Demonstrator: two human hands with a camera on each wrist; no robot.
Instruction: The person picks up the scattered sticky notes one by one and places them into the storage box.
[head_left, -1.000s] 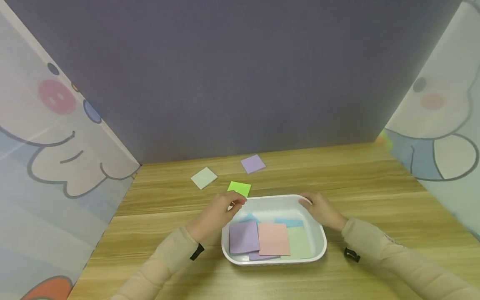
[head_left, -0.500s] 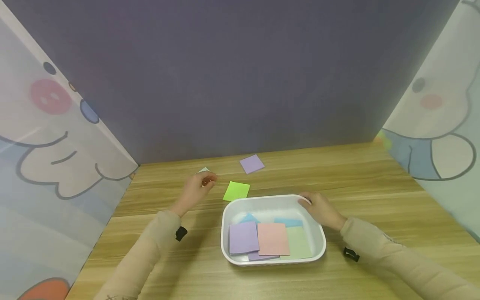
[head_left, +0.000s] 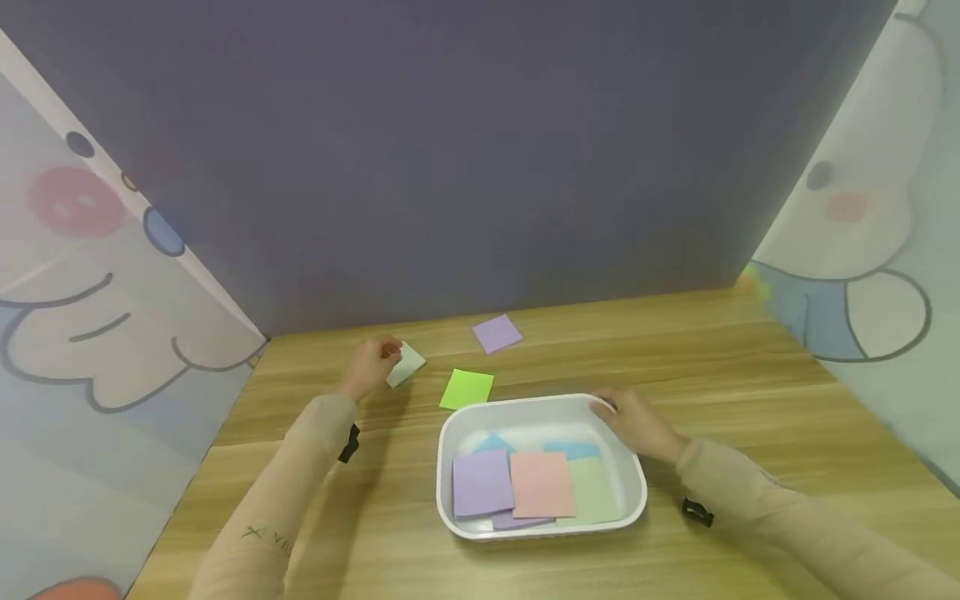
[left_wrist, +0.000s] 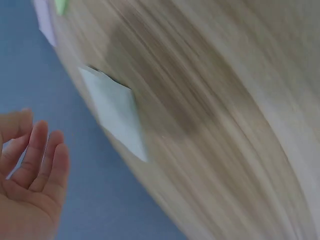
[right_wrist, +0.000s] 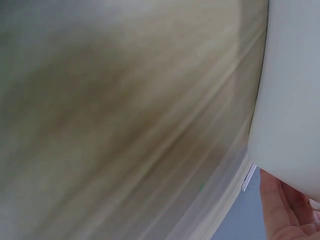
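Note:
My left hand (head_left: 370, 365) hovers by the pale green sticky note pad (head_left: 407, 364), covering its left corner in the head view. In the left wrist view the fingers (left_wrist: 37, 155) are loosely bent and hold nothing, apart from the pale pad (left_wrist: 114, 111). At the far right corner of a white plastic basin (head_left: 446, 446), my right hand (head_left: 637, 423) grips the rim. Inside the basin lie purple (head_left: 482, 483), pink (head_left: 542, 486), light green (head_left: 595, 492) and blue (head_left: 572, 450) sticky note pads, some overlapping.
A bright green pad (head_left: 467, 389) lies just behind the basin's far left corner. Farther back is a purple pad (head_left: 497, 333) on the wooden table (head_left: 750, 375). A dark panel (head_left: 480, 167) rises along the table's back edge, with cartoon-printed sheets at both sides.
My left hand has gone from the basin's far left corner leftward and away, over to the pale green pad. The right hand stays on the basin rim. The head view has shifted slightly.

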